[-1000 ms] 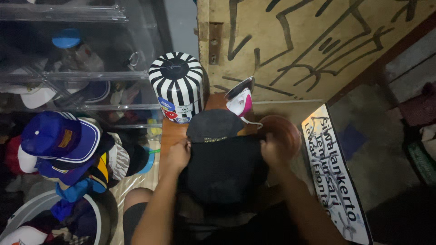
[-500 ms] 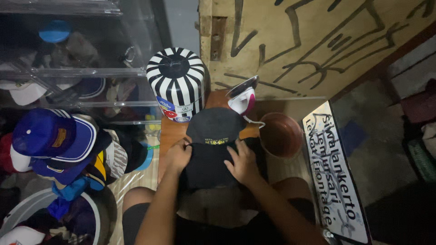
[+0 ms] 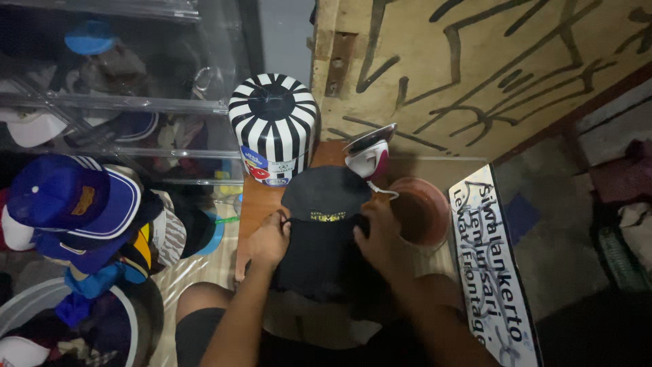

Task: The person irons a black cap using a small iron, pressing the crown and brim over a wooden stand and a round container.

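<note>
A black cap (image 3: 324,204) with small gold lettering lies on a small wooden table (image 3: 257,201), brim pointing away from me. My left hand (image 3: 269,239) presses on the cap's left side, fingers curled at its edge. My right hand (image 3: 380,234) rests on the cap's right side, gripping the dark fabric. Both forearms reach up from the bottom of the view. Below the hands, the cap's dark body spreads over a pale cloth (image 3: 319,325).
A black-and-white striped tin (image 3: 273,128) and a white and pink clothes iron (image 3: 368,153) stand behind the cap. A brown bowl (image 3: 422,212) sits right of it, a printed sign board (image 3: 490,268) beyond. Stacked caps (image 3: 75,211) and clear shelves (image 3: 115,102) fill the left.
My right hand has moved from the brown bowl's edge leftward onto the cap. Both hands have closed in on the cap's sides, and the view has shifted slightly.
</note>
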